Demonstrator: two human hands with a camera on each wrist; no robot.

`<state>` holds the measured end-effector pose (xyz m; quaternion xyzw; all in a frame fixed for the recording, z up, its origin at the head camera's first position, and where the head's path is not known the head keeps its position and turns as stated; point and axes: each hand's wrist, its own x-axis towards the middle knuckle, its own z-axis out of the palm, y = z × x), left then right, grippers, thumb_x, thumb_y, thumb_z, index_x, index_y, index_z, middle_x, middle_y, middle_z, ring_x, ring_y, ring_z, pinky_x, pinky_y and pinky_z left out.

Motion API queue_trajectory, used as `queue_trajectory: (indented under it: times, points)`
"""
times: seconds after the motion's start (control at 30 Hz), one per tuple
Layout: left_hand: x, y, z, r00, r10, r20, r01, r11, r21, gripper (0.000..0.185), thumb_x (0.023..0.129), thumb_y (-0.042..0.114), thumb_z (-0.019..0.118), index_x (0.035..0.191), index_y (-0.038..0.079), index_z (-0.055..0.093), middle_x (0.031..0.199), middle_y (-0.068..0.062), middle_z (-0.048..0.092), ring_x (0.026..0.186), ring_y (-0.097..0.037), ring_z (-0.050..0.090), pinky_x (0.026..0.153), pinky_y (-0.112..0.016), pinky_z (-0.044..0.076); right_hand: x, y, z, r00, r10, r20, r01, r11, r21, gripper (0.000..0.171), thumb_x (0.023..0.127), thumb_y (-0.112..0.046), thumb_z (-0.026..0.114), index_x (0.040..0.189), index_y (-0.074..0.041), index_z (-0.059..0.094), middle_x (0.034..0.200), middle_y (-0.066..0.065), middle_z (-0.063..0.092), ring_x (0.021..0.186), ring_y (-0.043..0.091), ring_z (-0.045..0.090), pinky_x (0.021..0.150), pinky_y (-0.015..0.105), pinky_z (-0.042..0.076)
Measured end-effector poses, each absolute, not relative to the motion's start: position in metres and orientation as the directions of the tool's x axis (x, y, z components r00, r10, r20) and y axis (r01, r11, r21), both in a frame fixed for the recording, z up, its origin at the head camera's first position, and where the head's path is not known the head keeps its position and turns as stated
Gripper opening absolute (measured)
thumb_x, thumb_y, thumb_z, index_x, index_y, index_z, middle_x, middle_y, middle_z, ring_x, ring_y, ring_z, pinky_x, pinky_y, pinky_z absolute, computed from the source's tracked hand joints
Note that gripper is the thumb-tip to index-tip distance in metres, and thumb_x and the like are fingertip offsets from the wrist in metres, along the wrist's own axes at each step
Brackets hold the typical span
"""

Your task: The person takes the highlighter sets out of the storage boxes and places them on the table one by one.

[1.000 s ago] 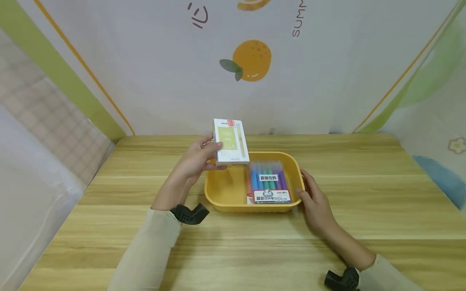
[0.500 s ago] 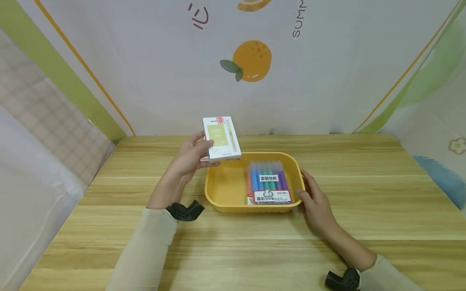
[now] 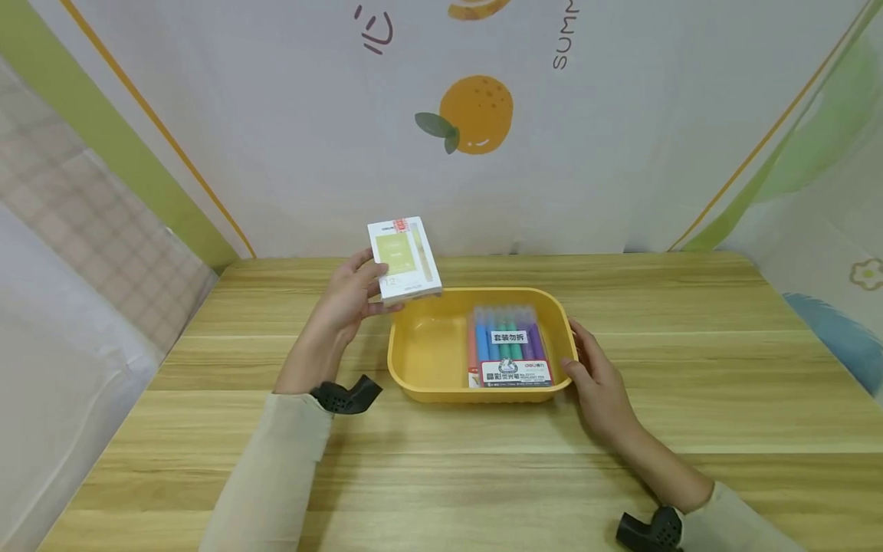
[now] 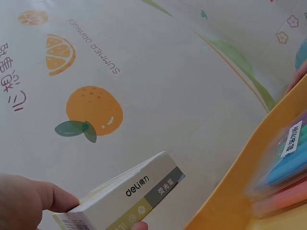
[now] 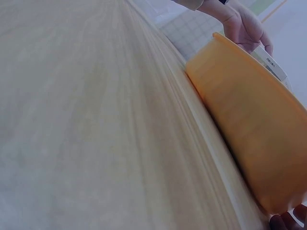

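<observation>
Resting against the right end of the yellow plastic tray [image 3: 421,368], the right hand [image 3: 599,383] lies on the wooden table [image 3: 483,475] with its fingers gently curved along the tray's outer wall, thumb near the front corner; it steadies the tray rather than wrapping round it. In the right wrist view the tray's orange-yellow wall [image 5: 249,124] fills the right side and a fingertip shows at the bottom edge against it.

Inside the tray, in its right half, lies a clear pack of highlighter pens [image 3: 507,349] in blue, green, purple and pink, with a white label across the middle and a printed card at its near end. The tray's left half is bare plastic.

Past the tray's far left corner, the left hand [image 3: 348,303] holds a white box of highlighters [image 3: 403,257] in the air, above the table and just outside the tray's rim. The thumb presses on the printed green-and-white face and the fingers support it from beneath. The left wrist view shows the box's end [image 4: 139,191] with "deli" printed on it.

Behind everything hangs a white curtain [image 3: 621,153] printed with an orange.
</observation>
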<state>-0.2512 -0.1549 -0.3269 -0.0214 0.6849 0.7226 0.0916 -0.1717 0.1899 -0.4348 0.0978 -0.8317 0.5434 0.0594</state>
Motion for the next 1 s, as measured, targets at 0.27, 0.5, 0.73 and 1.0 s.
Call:
queue_trajectory:
  times: [0.27,0.5,0.73,1.0]
  points:
    - [-0.253,-0.158,-0.329,-0.986,0.077,-0.147,-0.150,-0.040,0.988,0.057,0.106,0.016,0.037,0.160,0.005,0.021,0.127,-0.013,0.055,0.093,-0.011,0.066,0.072,-0.026,0.062,-0.172,0.190,-0.435,-0.973,-0.099,0.209,-0.231,0.397,-0.888,0.056,0.106,-0.013,0.044,0.160,-0.012,0.028,0.156,0.024,0.043,0.141,0.039,0.046,0.096,-0.003,0.035]
    - [-0.255,-0.157,-0.334,-0.986,0.077,-0.149,-0.150,-0.010,0.989,0.065,0.101,0.011,0.044,0.161,0.005,0.019,0.135,-0.019,0.055,0.095,-0.015,0.067,0.072,-0.026,0.062,-0.172,0.191,-0.436,-0.972,-0.102,0.211,-0.234,0.393,-0.889,0.056,0.106,-0.013,0.044,0.160,-0.012,0.028,0.156,0.024,0.043,0.141,0.039,0.046,0.096,-0.002,0.035]
    - [-0.256,-0.158,-0.336,-0.982,0.106,-0.154,-0.161,-0.063,0.985,0.080,0.095,-0.001,0.053,0.163,0.011,0.013,0.134,-0.015,0.054,0.091,-0.012,0.070,0.071,-0.025,0.062,-0.173,0.190,-0.435,-0.974,-0.100,0.202,-0.225,0.401,-0.888,0.057,0.105,-0.012,0.044,0.160,-0.013,0.028,0.158,0.022,0.041,0.143,0.039,0.045,0.096,-0.002,0.034]
    - [-0.258,-0.158,-0.338,-0.982,0.103,-0.157,-0.169,-0.112,0.979,0.078,0.094,-0.003,0.051,0.161,0.005,0.013,0.140,-0.014,0.051,0.091,-0.010,0.069,0.071,-0.024,0.062,-0.173,0.191,-0.436,-0.972,-0.100,0.211,-0.233,0.398,-0.887,0.056,0.105,-0.011,0.044,0.160,-0.012,0.029,0.157,0.023,0.042,0.142,0.040,0.046,0.096,-0.002,0.034]
